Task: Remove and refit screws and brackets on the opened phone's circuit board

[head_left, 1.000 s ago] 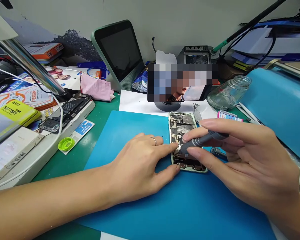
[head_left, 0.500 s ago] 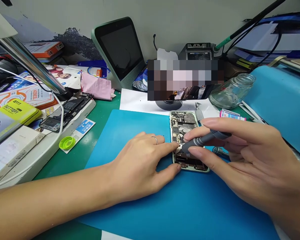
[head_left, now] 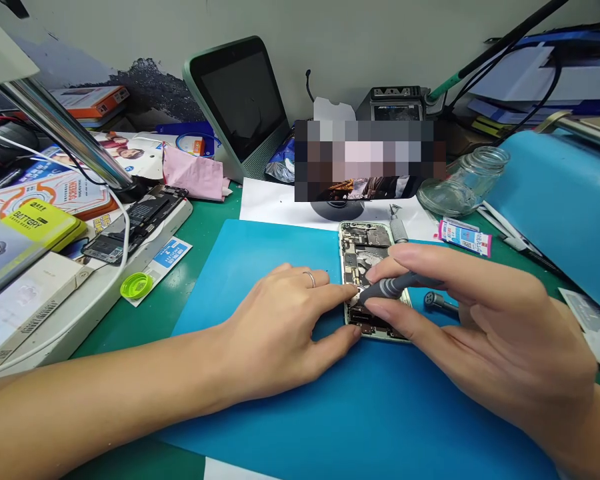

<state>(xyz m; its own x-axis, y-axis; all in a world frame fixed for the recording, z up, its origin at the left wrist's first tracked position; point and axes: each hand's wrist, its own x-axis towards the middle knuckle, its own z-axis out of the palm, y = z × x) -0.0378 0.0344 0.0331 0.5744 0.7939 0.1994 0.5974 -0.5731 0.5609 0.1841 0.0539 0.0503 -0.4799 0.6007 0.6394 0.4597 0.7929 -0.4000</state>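
An opened phone [head_left: 367, 257] with its inner parts bare lies on a blue mat [head_left: 280, 243]. My left hand [head_left: 285, 327], with a ring on one finger, rests at the phone's left side; its index fingertip touches the inner parts and its thumb presses the lower left edge. My right hand [head_left: 500, 333] pinches a dark grey screwdriver [head_left: 393, 287] between thumb and fingers. The tool slants over the lower middle of the phone, close to my left index fingertip. Its tip is too small to make out.
A second grey driver [head_left: 440, 303] lies right of the phone, partly behind my right hand. Behind stand a glass jar [head_left: 463, 183] and a tablet-like display [head_left: 245, 93]. Boxes [head_left: 35, 293], a lamp post [head_left: 70, 137] and a green cap [head_left: 136, 285] are at left.
My right hand has shifted slightly left and tilted, with the screwdriver still in it, uncovering more of the small pink-and-blue packet. My left hand has stayed in place.
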